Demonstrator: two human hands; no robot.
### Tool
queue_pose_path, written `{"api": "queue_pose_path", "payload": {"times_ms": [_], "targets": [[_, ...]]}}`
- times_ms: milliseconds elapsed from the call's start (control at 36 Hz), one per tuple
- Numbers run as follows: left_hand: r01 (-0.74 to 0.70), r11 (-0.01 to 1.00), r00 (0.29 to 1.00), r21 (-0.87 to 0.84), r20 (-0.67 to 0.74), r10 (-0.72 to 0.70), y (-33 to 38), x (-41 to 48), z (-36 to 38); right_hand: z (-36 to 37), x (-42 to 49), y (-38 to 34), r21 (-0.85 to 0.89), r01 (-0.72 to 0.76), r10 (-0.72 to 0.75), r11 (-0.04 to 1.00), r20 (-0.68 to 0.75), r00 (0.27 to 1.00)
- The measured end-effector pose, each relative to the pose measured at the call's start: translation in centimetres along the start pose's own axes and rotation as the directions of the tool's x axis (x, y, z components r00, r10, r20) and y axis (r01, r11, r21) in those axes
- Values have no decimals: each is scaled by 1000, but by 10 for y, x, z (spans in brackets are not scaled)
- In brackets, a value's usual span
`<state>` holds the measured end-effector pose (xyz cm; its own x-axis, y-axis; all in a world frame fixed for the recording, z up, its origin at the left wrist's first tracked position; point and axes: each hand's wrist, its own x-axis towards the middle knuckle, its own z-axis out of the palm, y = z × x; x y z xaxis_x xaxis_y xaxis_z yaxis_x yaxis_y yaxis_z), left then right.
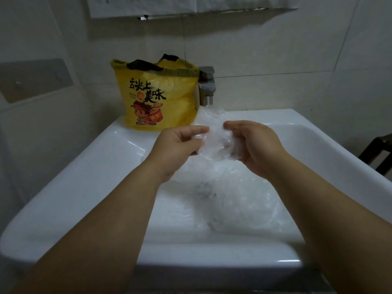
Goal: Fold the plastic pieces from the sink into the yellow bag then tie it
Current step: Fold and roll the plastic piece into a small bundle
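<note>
Hovering over the middle of the white sink (84,170), a crumpled piece of clear plastic (216,145) is held between the two hands. The left hand (180,143) is curled, with the plastic pinched between thumb and fingers at its left edge. The right hand (254,145) is likewise curled round the plastic's right side, thumb on top and fingers tucked beneath. The two hands are kept close together, with only the bunched plastic between them. More clear plastic pieces (239,200) are seen lying loose in the basin below the hands, spread over the bottom toward the right wall; their edges are hard to make out against the white. The yellow bag (157,96) is stood upright on the sink's back rim at the left corner, close to the tiled wall, its mouth open and its dark drawstring band slack along the top edge. The grey tap (206,85) is found just beside the bag's right side and is partly covered by it. Open room is left over the wide left rim and between the hands and the bag. A grey plate (36,79) is fixed on the left wall, and a dark piece of furniture (377,149) is glimpsed past the right rim.
</note>
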<state>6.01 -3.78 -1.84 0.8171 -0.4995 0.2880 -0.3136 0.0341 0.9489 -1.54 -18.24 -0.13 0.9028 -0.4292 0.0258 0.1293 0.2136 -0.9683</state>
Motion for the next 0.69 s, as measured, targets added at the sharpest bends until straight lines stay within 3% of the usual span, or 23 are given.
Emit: {"api": "queue_pose_path", "payload": {"times_ms": [56,167,361,444,583,694], "targets": [[-19,998,999,67,-27,21,-1,0,-1,2,-2,0,-12,-21,21,1000,6,1000],[-74,986,993,147,-80,86,0,0,-2,0,-1,7,-215,137,-142,967,-6,990],[-135,912,968,387,-145,205,-2,1,-5,-6,3,11,-438,217,-200,872,86,976],[-185,860,951,475,-135,279,-2,1,-7,-7,2,11,-563,267,-238,782,127,963],[-251,777,938,577,-53,342,0,-1,-6,-10,3,13,-770,333,-333,544,166,928],[-192,892,973,409,-42,229,1,0,-5,-15,6,10,-831,379,-373,407,227,899]]}}
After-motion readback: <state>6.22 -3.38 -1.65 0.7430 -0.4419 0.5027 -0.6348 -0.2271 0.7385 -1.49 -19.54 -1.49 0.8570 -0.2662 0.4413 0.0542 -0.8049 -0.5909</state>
